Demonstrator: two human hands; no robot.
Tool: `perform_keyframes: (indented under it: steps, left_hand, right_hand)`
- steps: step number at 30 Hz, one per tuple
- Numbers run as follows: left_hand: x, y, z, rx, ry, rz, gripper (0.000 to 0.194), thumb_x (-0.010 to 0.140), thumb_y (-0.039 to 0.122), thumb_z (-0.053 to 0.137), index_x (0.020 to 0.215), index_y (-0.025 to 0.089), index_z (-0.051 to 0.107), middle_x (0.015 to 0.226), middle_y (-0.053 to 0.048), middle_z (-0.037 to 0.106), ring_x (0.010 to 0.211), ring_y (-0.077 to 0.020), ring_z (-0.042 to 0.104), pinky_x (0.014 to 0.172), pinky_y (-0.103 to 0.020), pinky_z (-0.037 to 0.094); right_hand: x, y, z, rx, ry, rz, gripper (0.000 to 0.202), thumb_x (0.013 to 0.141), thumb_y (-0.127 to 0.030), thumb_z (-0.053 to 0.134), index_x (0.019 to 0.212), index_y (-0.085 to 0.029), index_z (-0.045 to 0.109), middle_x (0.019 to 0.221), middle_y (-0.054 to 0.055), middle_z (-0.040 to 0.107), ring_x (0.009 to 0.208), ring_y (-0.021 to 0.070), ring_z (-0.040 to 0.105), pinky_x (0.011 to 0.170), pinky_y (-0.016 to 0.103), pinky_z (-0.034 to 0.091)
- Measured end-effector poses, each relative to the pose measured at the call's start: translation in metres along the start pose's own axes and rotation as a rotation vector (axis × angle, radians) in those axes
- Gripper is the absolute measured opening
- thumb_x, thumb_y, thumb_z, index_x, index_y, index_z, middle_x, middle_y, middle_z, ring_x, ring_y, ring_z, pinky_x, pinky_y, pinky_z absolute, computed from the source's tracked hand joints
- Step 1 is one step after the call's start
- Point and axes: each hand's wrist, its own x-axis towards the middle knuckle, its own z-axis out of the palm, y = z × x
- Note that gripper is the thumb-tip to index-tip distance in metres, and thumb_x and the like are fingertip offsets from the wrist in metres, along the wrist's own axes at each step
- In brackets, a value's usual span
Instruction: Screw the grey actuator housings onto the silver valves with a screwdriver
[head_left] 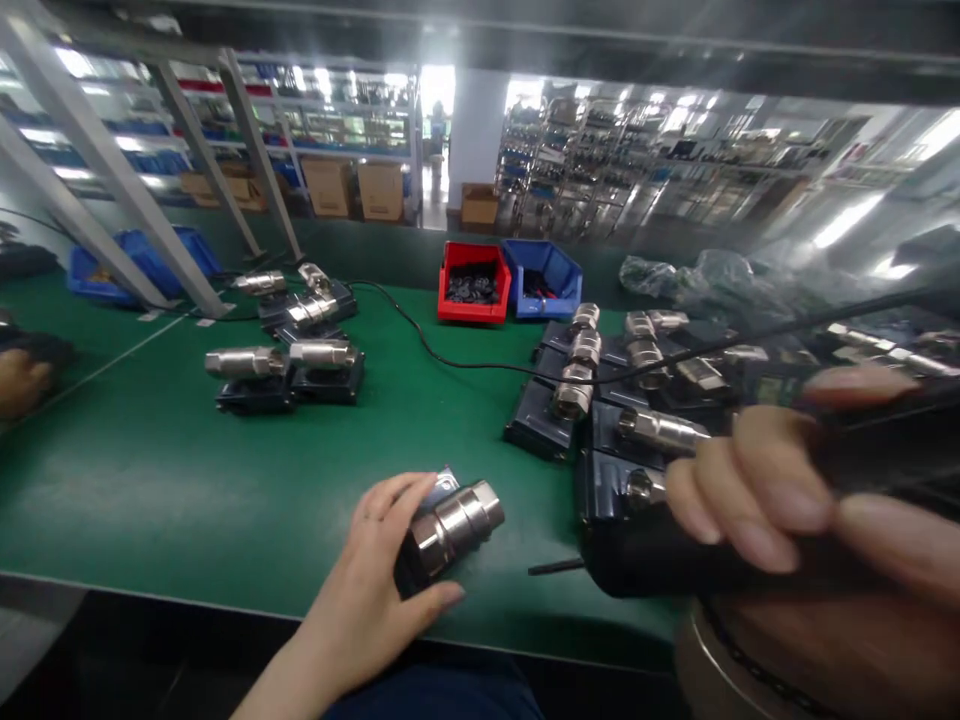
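Left hand: the left hand (379, 575) lies on the green bench (187, 480) near its front edge, with fingers and thumb closed around a connector part (450, 525).
Connector part: it has a dark block body and a shiny metal barrel that points to the right and a little up; it rests on the bench under the hand.
Right hand: the right hand (757, 490) is very close to the camera and blurred; its fingers are curled around a black tool (660, 560), which has a thin dark tip pointing left, low over the bench.
Cable: a black cable (450, 350) runs from the middle of the bench to the right, toward the tool.
Right group: a cluster of similar parts (600, 390) with metal barrels lies just behind the right hand.
Left group: more such parts (289, 370) lie farther back on the left, well apart from the hands.
Bins: a red bin (474, 283) and a blue bin (544, 278) stand side by side at the back.
Other person: a hand (22, 380) shows at the left edge.
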Motion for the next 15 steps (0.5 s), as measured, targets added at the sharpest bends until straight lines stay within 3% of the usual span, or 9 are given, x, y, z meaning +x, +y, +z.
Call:
perform_keyframes:
  steps: [2, 5, 8, 15]
  left_hand:
    - [-0.014, -0.018, 0.012, -0.021, 0.053, 0.006, 0.096, 0.06, 0.013, 0.079, 0.141, 0.035, 0.033, 0.145, -0.012, 0.04, 0.134, -0.0378, 0.043, 0.103, -0.057, 0.048]
    - [-0.021, -0.029, 0.026, -0.018, 0.058, 0.012, 0.083, 0.062, 0.012, 0.079, 0.133, 0.031, 0.04, 0.145, -0.015, 0.034, 0.13, -0.0397, 0.044, 0.099, -0.06, 0.05]
    - [-0.017, -0.028, 0.032, -0.012, 0.101, 0.035, 0.071, 0.064, 0.009, 0.074, 0.126, 0.028, 0.043, 0.135, -0.013, 0.039, 0.123, -0.0364, 0.049, 0.095, -0.059, 0.053]
    - [-0.013, -0.024, 0.03, -0.029, 0.105, 0.039, 0.07, 0.065, 0.01, 0.073, 0.124, 0.03, 0.042, 0.13, -0.011, 0.04, 0.119, -0.0339, 0.049, 0.094, -0.056, 0.054]
  right_hand:
    - [-0.008, 0.008, 0.013, 0.043, -0.075, 0.034, 0.024, 0.088, -0.028, 0.073, 0.109, -0.029, 0.061, 0.064, -0.004, 0.051, 0.051, 0.0102, 0.05, 0.051, 0.025, 0.049]
    - [-0.023, 0.024, 0.026, -0.009, -0.117, 0.02, 0.024, 0.092, -0.021, 0.067, 0.113, -0.029, 0.057, 0.069, -0.004, 0.054, 0.058, 0.011, 0.054, 0.059, 0.027, 0.051]
    - [-0.032, 0.037, 0.032, -0.025, -0.115, -0.034, 0.025, 0.094, -0.02, 0.063, 0.116, -0.027, 0.054, 0.071, -0.004, 0.053, 0.061, 0.0116, 0.054, 0.06, 0.028, 0.051]
    - [-0.035, 0.051, 0.034, -0.03, -0.053, -0.064, 0.028, 0.091, -0.017, 0.063, 0.116, -0.026, 0.054, 0.07, -0.005, 0.053, 0.059, 0.0117, 0.052, 0.06, 0.03, 0.049]
